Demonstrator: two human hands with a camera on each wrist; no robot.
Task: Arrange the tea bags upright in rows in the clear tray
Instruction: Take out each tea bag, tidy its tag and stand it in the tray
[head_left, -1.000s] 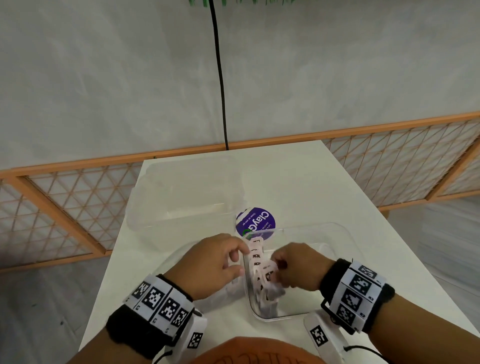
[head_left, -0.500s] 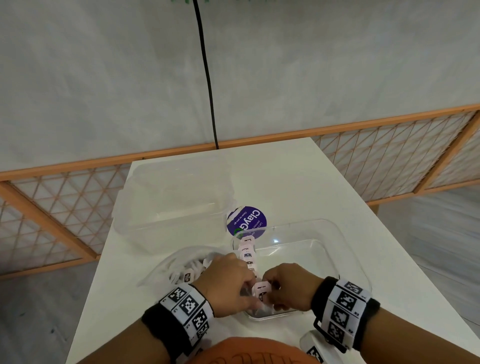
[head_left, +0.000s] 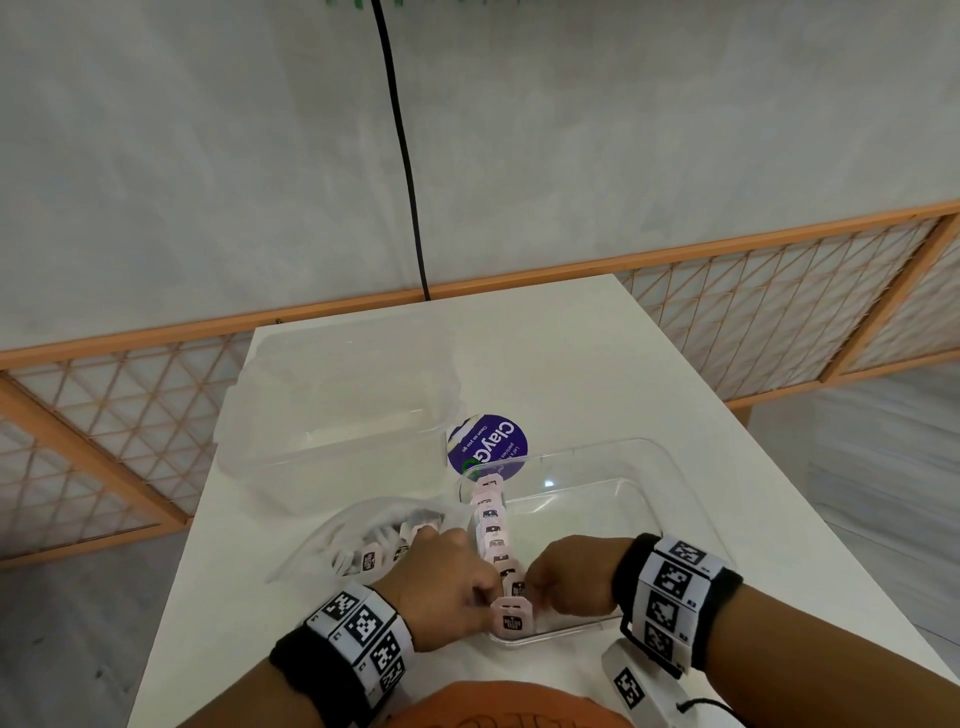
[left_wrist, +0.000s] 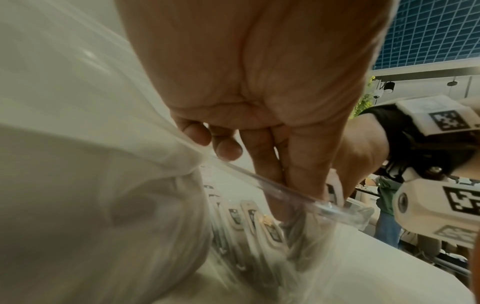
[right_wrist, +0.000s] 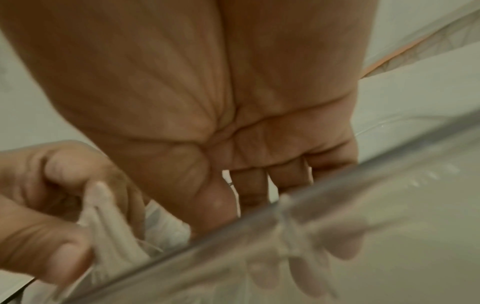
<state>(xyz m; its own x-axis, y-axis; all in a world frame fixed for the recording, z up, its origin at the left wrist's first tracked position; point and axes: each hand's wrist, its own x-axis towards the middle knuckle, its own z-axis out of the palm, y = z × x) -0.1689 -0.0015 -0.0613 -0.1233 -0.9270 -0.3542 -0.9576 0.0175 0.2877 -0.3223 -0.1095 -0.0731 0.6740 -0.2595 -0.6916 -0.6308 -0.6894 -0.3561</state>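
Both hands, left hand (head_left: 441, 587) and right hand (head_left: 569, 577), apparently pinch the nearest tea bag (head_left: 511, 616) at the clear tray (head_left: 670, 499)'s near-left corner; seating it upright against the row needs gentle, even pressure.

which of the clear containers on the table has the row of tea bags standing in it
The clear tray nearest the person, on the right: a row of tea bags stands along its left wall. The far tub looks empty.
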